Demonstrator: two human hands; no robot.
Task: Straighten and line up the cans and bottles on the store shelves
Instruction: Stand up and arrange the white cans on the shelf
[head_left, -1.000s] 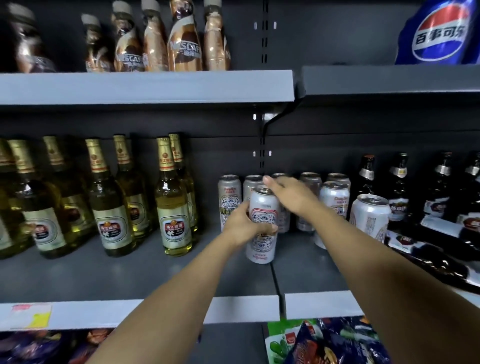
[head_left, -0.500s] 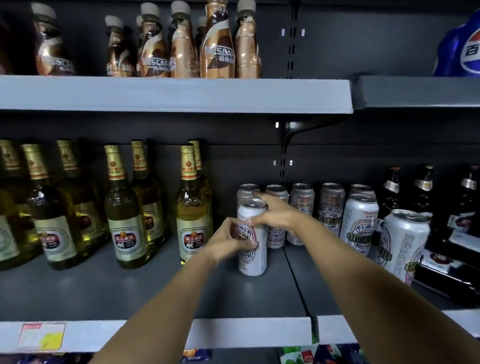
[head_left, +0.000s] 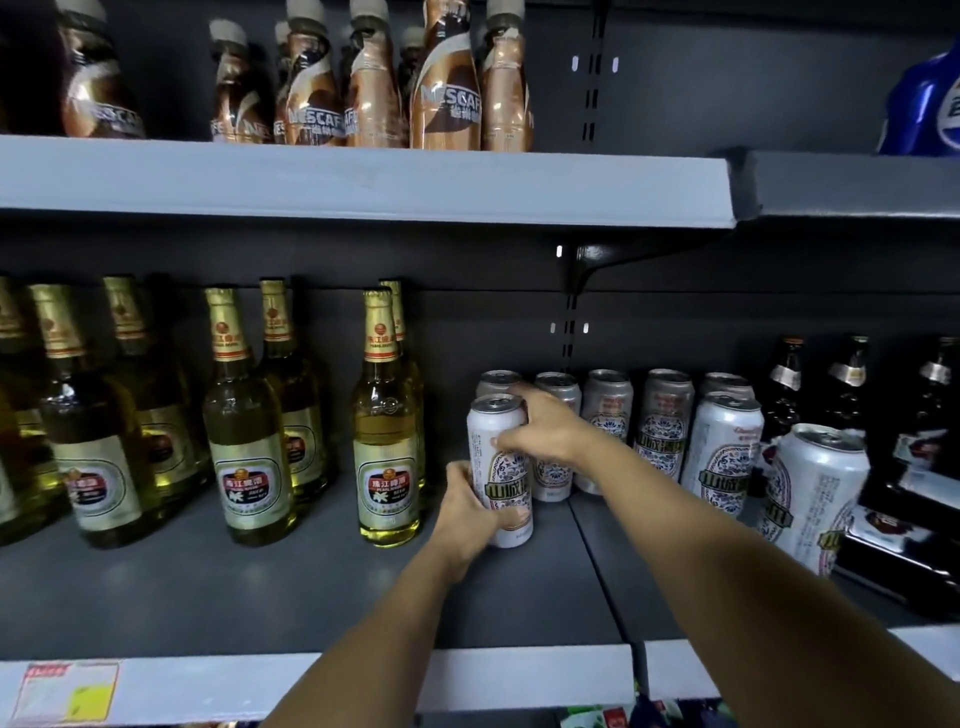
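Observation:
A tall white beer can (head_left: 497, 431) stands upright on the dark middle shelf (head_left: 311, 587), in front of a row of matching cans (head_left: 662, 415). My left hand (head_left: 467, 512) grips its lower part from the left. My right hand (head_left: 545, 434) wraps its upper right side, fingers curled over the label. To the left stand several green beer bottles with gold foil necks (head_left: 387, 441). Right of the back row, two more white cans (head_left: 724, 452) stand further forward, the nearest one (head_left: 815, 493) slightly tilted.
Brown coffee bottles (head_left: 447, 88) fill the upper shelf, with a blue cola bottle (head_left: 924, 104) at the right. Dark beer bottles (head_left: 841, 384) stand at the far right, some lying down (head_left: 893, 525). A price label (head_left: 67, 688) sits on the shelf's front edge.
The view has shifted left and closer. Both hands have carried the white can leftward, set it down near the gold-necked bottle, and turned its label to the front.

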